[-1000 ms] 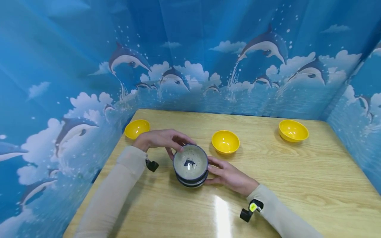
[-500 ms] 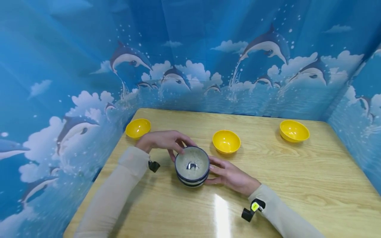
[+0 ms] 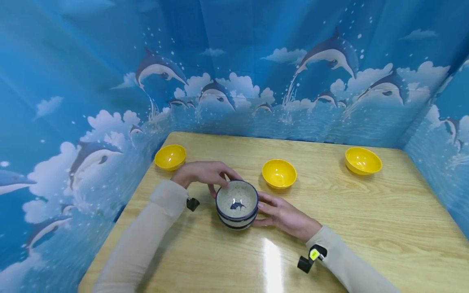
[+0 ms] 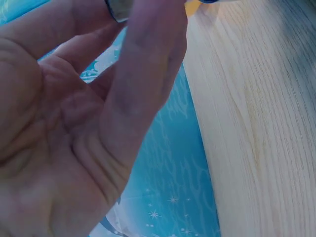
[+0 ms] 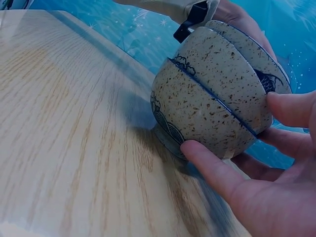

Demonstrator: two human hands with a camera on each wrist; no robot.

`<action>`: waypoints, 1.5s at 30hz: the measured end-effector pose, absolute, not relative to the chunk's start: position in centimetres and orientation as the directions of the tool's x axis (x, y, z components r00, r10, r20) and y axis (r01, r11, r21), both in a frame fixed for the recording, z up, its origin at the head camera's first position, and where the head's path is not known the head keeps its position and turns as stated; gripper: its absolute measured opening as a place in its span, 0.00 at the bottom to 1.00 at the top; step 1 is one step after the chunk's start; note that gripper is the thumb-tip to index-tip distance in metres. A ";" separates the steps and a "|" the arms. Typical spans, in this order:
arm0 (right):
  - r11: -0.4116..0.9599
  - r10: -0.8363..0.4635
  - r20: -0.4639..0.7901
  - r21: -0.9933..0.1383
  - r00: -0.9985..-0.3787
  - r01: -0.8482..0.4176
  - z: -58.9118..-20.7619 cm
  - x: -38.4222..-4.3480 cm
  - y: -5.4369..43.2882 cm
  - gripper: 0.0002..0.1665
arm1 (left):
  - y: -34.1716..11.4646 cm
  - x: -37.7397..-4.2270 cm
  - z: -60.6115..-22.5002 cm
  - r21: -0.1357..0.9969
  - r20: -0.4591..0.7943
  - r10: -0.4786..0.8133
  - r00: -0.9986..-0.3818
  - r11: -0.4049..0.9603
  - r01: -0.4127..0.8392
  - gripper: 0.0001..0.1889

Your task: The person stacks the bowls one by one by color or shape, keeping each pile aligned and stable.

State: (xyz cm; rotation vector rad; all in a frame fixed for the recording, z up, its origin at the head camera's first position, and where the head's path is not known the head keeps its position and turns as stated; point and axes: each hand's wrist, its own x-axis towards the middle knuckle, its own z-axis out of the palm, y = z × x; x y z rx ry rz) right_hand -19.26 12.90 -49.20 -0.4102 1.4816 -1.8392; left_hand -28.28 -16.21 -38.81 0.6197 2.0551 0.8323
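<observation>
A stack of speckled grey bowls with blue rims stands on the wooden table in front of me. In the head view, the top bowl (image 3: 239, 195) shows a dark blue fish drawn on its inside. My left hand (image 3: 207, 173) pinches its far left rim, thumb over the edge and fingers outside. My right hand (image 3: 286, 215) holds the stack from the right. In the right wrist view, one fingertip presses low on the bottom bowl (image 5: 207, 118), while others touch higher up. The left wrist view shows mostly my palm (image 4: 64, 143), with a sliver of bowl rim (image 4: 119, 9) at its top.
Three yellow bowls stand farther back: one at the left edge (image 3: 170, 157), one just behind the stack to the right (image 3: 279, 173), one at the far right (image 3: 362, 161). A dolphin-printed curtain (image 3: 234, 118) borders the table (image 3: 348, 211).
The top bowl has shifted slightly right and sits more evenly on the stack. My left hand has moved a little right with it. My right hand keeps its place against the side.
</observation>
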 end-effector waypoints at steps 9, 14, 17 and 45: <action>-0.084 -0.709 -0.174 -0.942 -0.683 0.326 -49.0 -19.1 13.0 0.41 | -15.7 -27.9 -38.9 0.671 -0.549 0.621 -0.560 0.726 0.148 0.20; -0.073 -0.712 -0.173 -0.946 -0.681 0.317 -48.9 -18.9 13.0 0.43 | -15.6 -27.9 -39.0 0.662 -0.556 0.612 -0.563 0.735 0.146 0.19; -0.055 -0.709 -0.177 -0.951 -0.683 0.304 -48.8 -18.8 12.9 0.46 | -15.5 -27.8 -39.0 0.658 -0.544 0.608 -0.579 0.737 0.155 0.19; -0.030 -0.707 -0.203 -0.949 -0.678 0.315 -48.6 -18.7 12.8 0.52 | -15.2 -27.0 -38.0 0.620 -0.388 0.626 -0.676 0.720 0.311 0.08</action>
